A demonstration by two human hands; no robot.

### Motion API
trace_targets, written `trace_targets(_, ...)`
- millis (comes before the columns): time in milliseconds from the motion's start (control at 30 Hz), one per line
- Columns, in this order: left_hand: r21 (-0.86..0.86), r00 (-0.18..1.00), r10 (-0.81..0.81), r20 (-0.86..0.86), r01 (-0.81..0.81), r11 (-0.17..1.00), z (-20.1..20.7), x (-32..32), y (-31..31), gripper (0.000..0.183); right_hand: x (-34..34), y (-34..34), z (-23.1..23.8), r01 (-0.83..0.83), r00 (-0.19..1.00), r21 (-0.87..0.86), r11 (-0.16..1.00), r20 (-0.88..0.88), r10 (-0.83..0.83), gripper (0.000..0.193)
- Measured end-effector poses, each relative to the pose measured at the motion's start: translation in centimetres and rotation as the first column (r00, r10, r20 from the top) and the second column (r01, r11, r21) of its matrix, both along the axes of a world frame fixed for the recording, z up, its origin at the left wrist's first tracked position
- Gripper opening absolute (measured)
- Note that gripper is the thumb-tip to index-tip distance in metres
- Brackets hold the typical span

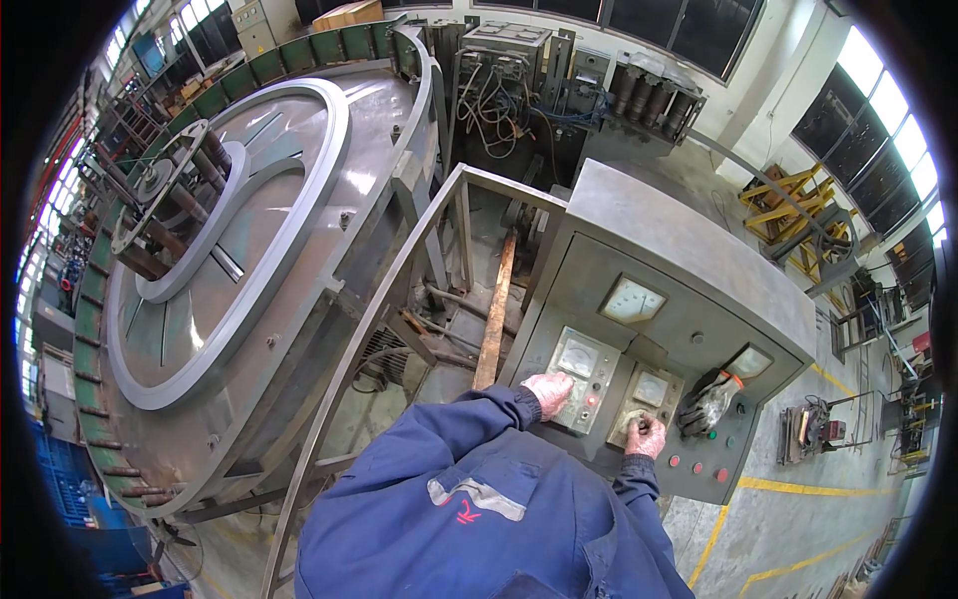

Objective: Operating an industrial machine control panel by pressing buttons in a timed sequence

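A grey control cabinet [689, 344] with a sloping face stands right in front of me. My left hand [548, 394] rests closed against the left instrument plate [584, 364], which carries a dial meter, small knobs and a red button; what its fingertips grip is hidden. On the lower part of the right instrument plate [651, 387], my right hand [647, 436] pinches a small knob, mostly covered by the fingers. Grey work gloves [711, 404] with an orange edge lie against the panel, just right of my right hand.
A large round machine table [384, 190] bearing a grey ring [334, 170] fills the left. Between it and the cabinet are a metal frame [374, 329] and a wooden bar [496, 309]. Red buttons [675, 461] line the panel's lower edge. Yellow racks [788, 210] stand far right.
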State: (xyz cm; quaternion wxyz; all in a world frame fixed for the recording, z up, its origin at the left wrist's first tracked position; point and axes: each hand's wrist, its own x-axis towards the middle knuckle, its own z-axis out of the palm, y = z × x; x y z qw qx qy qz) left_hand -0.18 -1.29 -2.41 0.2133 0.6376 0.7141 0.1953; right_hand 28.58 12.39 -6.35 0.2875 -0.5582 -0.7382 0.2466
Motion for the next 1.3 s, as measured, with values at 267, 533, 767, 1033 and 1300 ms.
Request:
trace_targets(267, 0.005, 1.0, 0.017, 0.009, -0.017, 1.0, -0.2, 0.0, 0.0, 0.03, -0.1, 0.0, 0.1, -0.002, 1.0, 0.0, 1.0, -0.011, 0.002, 0.034)
trace_targets(533, 0.022, 1.0, 0.012, 0.012, -0.012, 1.0, 0.1, 0.0, -0.1, 0.029, 0.0, 0.2, -0.5, 0.004, 0.999, 0.016, 1.0, -0.041, -0.003, 0.033)
trace_targets(767, 0.003, 1.0, 0.012, 0.009, -0.012, 1.0, -0.1, 0.0, 0.0, 0.028, -0.2, -0.1, 0.1, -0.002, 0.999, 0.008, 1.0, -0.053, 0.003, 0.035)
trace_targets(1033, 0.009, 1.0, 0.011, 0.028, -0.012, 1.0, 0.6, 0.0, -0.1, 0.027, -0.1, 0.1, -0.2, 0.017, 0.999, 0.008, 1.0, -0.031, -0.016, 0.035)
trace_targets(1300, 0.006, 1.0, -0.005, 0.016, 0.005, 1.0, 0.5, -0.1, -0.2, 0.03, -0.3, 0.0, -0.2, 0.004, 0.994, 0.015, 1.0, -0.111, -0.002, 0.035)
